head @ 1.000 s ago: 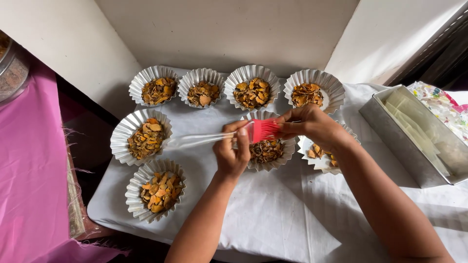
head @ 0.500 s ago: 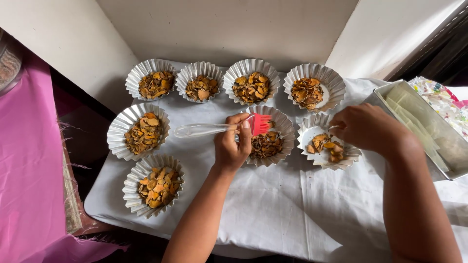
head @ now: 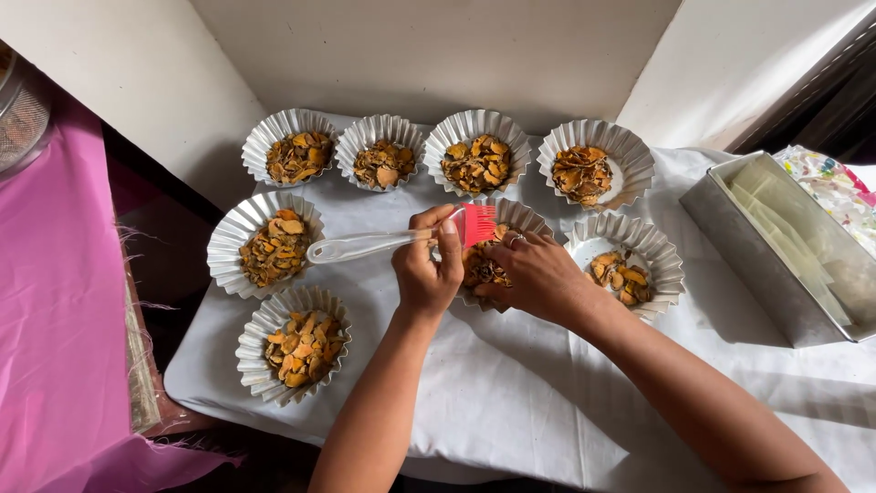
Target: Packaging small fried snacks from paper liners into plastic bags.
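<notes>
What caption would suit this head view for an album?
Left hand holds a red brush over a foil cup while the right hand steadies it.

- Looks like a home kitchen corner or a small home food-prep spot, not a commercial one.
- Small table [head: 511,411] draped in a plain white cloth, pushed against bare pale walls [head: 429,55].
- Eight fluted foil cups [head: 274,251] of dried orange-brown slices laid out by hand in rows.
- Red silicone pastry brush [head: 411,239] with a clear handle, a household baking tool.
- Metal loaf tin [head: 776,256] lined with paper at the right edge.
- Pink fabric [head: 55,301] with a frayed hem at the left, and a wire sieve [head: 18,110] above it.
</notes>
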